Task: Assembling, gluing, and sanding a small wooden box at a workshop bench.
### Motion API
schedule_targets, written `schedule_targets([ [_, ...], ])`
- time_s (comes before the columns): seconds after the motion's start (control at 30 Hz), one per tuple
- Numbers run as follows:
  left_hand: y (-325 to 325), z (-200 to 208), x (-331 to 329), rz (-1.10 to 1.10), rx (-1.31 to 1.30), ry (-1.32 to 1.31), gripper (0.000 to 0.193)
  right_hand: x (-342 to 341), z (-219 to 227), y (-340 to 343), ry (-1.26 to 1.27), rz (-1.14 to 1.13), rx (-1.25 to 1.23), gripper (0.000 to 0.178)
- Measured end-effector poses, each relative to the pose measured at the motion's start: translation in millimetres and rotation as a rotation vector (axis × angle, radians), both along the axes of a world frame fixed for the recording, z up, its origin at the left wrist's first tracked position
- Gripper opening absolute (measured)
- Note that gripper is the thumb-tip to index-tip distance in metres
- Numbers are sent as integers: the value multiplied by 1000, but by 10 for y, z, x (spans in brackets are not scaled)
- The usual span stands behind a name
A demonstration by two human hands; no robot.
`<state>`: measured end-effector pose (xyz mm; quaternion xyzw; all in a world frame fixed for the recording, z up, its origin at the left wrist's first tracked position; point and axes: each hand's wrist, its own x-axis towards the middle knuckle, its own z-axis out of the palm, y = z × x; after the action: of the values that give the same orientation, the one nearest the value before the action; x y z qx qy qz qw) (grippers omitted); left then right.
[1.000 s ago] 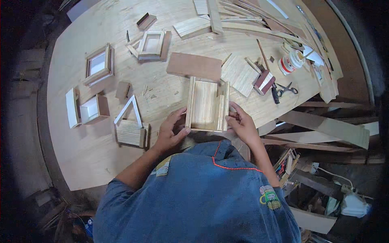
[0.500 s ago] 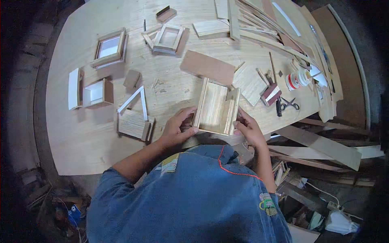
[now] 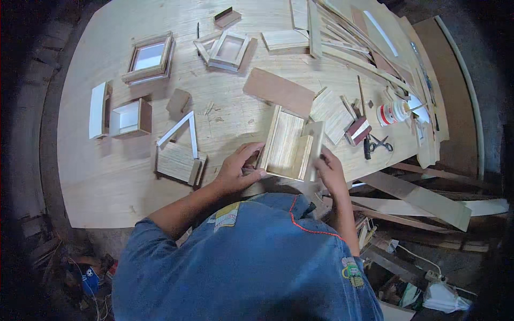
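Close to my body at the table's near edge is a small open wooden box with pale striped grain inside. My left hand grips its left wall, thumb at the near corner and fingers behind. Along the right side of the box stands a thin wooden panel, its top rising above the box's right wall. My right hand holds this panel from its outer side; part of its fingers is hidden behind it. Whether the panel is joined to the box I cannot tell. A brown flat board lies just beyond the box.
Wooden frames, a white-lined box and a house-shaped piece lie to the left. Rightward are a dark red block, scissors and a white glue bottle. Wood strips pile up at far right.
The thin panel on the box's right side has shifted up and outward with my right hand. My left hand keeps its grip on the box. The view has shifted slightly.
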<state>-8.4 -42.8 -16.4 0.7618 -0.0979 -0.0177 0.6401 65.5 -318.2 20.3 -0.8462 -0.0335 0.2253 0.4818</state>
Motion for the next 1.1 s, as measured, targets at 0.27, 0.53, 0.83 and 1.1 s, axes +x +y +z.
schedule_targets([
  [0.27,-45,240,62,142,288,-300,68,188,53,-28,-910,-191,-394,37],
  [0.53,-528,421,309,-338,913,-455,62,49,220,518,-305,63,-519,38],
  [0.83,-672,487,431,-618,1194,-383,42,83,143,461,-272,112,-348,38],
  [1.1,-595,459,418,-579,1225,-406,41,68,18,429,-358,107,-374,35],
])
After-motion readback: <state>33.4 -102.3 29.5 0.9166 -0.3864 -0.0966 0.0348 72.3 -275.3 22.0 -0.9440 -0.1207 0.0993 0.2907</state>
